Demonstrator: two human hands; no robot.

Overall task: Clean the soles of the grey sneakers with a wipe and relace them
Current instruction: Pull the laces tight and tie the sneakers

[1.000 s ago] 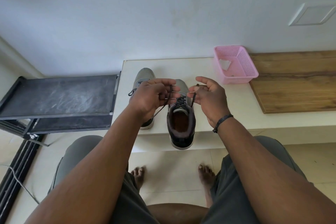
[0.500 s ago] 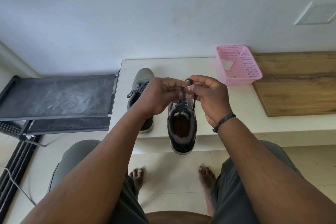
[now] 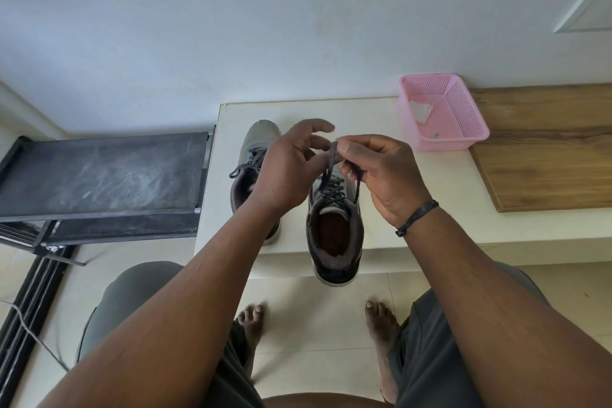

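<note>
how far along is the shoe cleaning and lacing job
Done, it seems: a used wipe lies in the pink basket, and the left sneaker looks laced. In hand: the right hand pinches the lace of the right sneaker; the left hand hovers open. Left: tying that bow.

right hand (image 3: pixel 381 175) pinching lace (image 3: pixel 328 172), left hand (image 3: pixel 291 169) loose, sneaker (image 3: pixel 334 225)

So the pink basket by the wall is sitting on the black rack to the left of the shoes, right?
Not quite. In the head view the pink basket sits on the white ledge, to the right of the shoes. It is indeed by the wall.
</note>
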